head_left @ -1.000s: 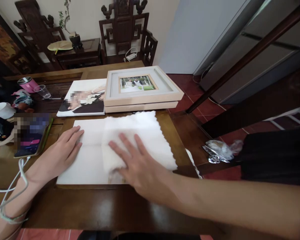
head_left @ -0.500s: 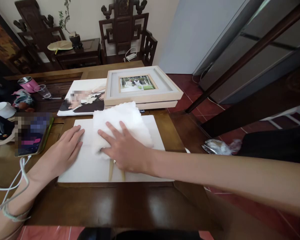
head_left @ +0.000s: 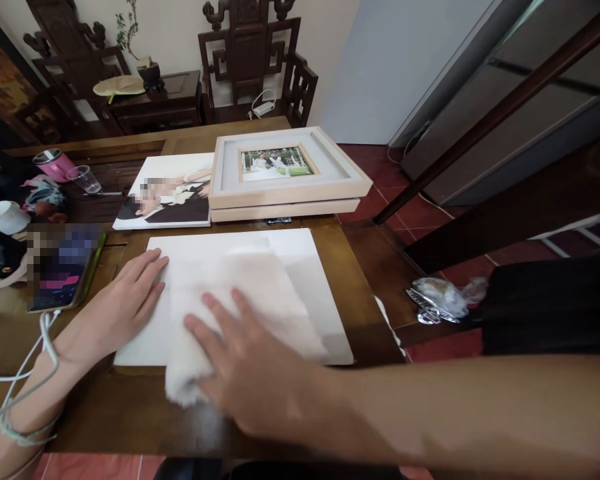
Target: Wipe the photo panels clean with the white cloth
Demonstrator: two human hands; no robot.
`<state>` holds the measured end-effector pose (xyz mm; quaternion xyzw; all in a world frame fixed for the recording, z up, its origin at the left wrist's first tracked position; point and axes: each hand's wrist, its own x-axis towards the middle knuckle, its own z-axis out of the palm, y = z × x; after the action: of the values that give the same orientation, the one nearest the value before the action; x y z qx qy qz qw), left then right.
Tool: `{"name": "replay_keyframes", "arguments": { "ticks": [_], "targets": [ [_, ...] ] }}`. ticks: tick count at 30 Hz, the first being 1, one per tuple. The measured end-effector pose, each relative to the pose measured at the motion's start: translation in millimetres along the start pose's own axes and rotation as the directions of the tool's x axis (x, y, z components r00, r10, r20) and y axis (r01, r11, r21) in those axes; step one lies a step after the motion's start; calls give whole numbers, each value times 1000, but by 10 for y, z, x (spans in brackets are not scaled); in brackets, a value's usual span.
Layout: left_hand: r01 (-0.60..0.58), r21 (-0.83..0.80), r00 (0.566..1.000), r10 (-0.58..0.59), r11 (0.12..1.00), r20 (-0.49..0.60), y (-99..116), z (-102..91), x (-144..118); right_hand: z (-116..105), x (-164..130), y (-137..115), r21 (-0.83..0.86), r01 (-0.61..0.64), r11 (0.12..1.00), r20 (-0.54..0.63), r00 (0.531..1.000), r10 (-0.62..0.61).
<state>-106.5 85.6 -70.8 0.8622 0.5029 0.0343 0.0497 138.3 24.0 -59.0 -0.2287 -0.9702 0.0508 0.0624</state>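
Observation:
A white rectangular board (head_left: 325, 293) lies flat on the brown wooden table (head_left: 130, 413). My left hand (head_left: 130, 297) rests on the board's left side, its fingers stretched out and lying flat. Under my right hand (head_left: 255, 367) is a white fluffy cloth (head_left: 245, 273), pressed against the board with fingers spread. The cloth hangs over the board's front edge, and motion smears it and the hand a little. My right thumb is partly hidden at the cloth's edge.
Behind the board sit stacked wooden picture frames (head_left: 290, 193) and a photo panel (head_left: 175, 213). A phone (head_left: 65, 273) with a white cable (head_left: 45, 340) lies at left, near a white cup (head_left: 5, 217), a pink mug (head_left: 55, 167) and a clear plastic cup (head_left: 85, 179).
My right hand has slid the cloth toward me, past the board's front edge. My left hand has stayed in place.

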Motion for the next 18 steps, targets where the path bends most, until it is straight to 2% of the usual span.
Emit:
{"name": "replay_keyframes", "arguments": {
  "ticks": [3,5,8,12,14,16,18],
  "targets": [
    [3,7,1000,-3,1000,-5,6,-14,-1,7,172,319,-90,-88,992,4,996,88],
    [-2,17,1000,2,1000,-1,7,-26,0,29,256,407,-135,-139,981,-18,990,138],
    [9,14,1000,-9,1000,12,7,-39,6,86,256,266,-177,-138,974,-84,989,125],
    [7,-17,1000,-7,1000,5,9,-42,16,164,74,-188,-153,-28,988,-148,989,5],
    [14,-30,1000,-14,999,2,1,-35,17,170,-1,-333,-104,0,995,-156,988,-16],
    [21,-33,1000,-21,999,5,-16,-23,14,142,-25,-338,-50,14,999,-134,991,-21],
    [15,-29,1000,-15,999,9,-36,-9,6,92,4,-207,-16,37,999,-77,996,-38]
  ]
}}
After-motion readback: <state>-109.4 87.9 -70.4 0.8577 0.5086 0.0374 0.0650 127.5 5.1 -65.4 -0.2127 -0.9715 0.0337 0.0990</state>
